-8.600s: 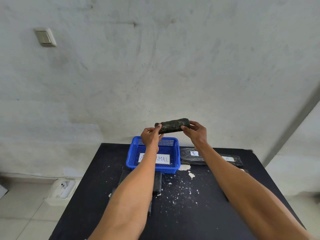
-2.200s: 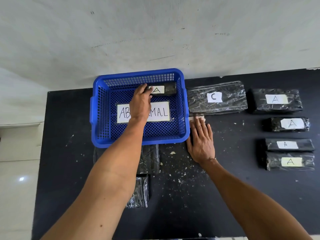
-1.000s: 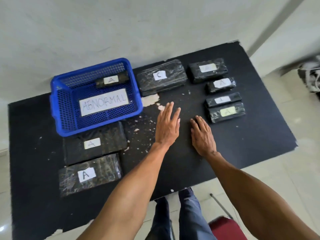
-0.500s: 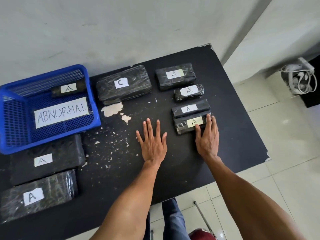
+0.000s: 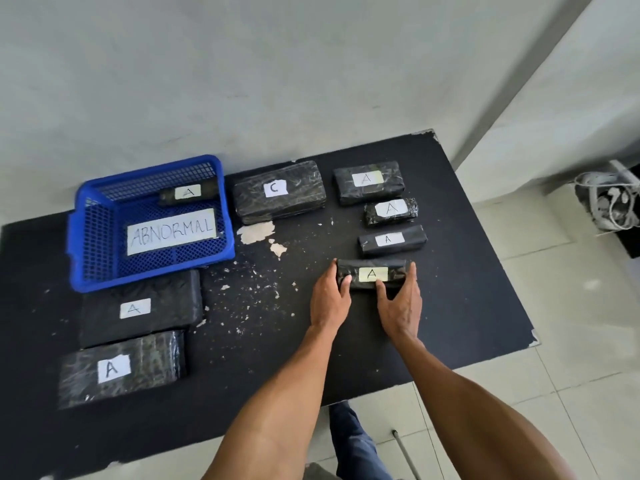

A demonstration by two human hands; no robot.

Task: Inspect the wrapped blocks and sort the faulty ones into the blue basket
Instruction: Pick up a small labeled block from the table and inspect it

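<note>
Left hand [image 5: 329, 299] and right hand [image 5: 401, 303] clasping opposite ends of yellow-labelled wrapped block [image 5: 372, 274] on black table [image 5: 467, 306], blue basket [image 5: 79, 237] well left, holding one small block [image 5: 188, 194]

Both forearms are bare from the elbow down, with no sleeves, watch or rings to be seen on the left hand [image 5: 329, 299] or the right hand [image 5: 400, 306]. Below and between the forearms, a leg in dark blue trousers [image 5: 356, 445] shows past the table edge.
</note>
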